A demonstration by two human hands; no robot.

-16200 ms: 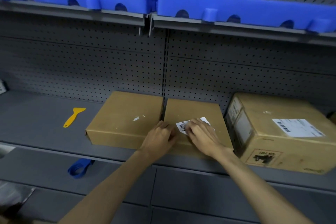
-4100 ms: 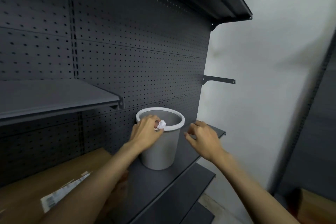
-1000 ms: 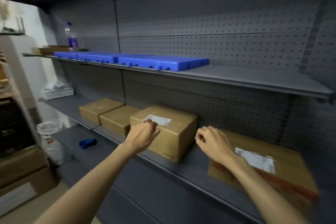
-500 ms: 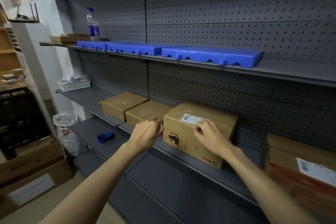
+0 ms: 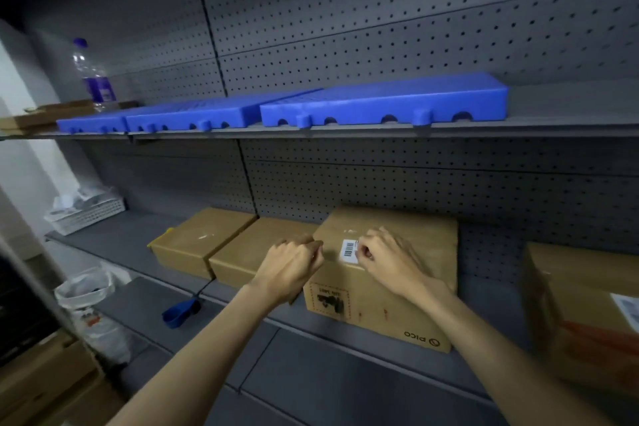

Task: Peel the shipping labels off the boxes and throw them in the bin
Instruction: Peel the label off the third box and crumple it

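— While both my arms reach up from the bottom of the frame, where does the job stand?

— My right hand (image 5: 387, 258) sits at centre frame on top of the tall brown cardboard box with the printed logo (image 5: 383, 290), fingers curled at the edge of its white barcoded shipping label (image 5: 350, 250). Whether a corner is pinched yet, I cannot tell. My left hand (image 5: 292, 264) is curled loosely at the box's left top corner, holding nothing that I can see.

— So that label isn't off?

— No, it lies flat on the lid. I judge this peel barely begun.

— And the others?

— Left of centre, the two flat brown cardboard boxes (image 5: 221, 245) show bare tops apart from a shiny patch, so I take those as done. At the right edge, a larger brown cardboard box (image 5: 581, 301) has a white label (image 5: 627, 309) on it; that one remains.

— The bin?

— Not in sight. Only a plastic-lined basket (image 5: 83, 290) at lower left, and I can't say it's the one.
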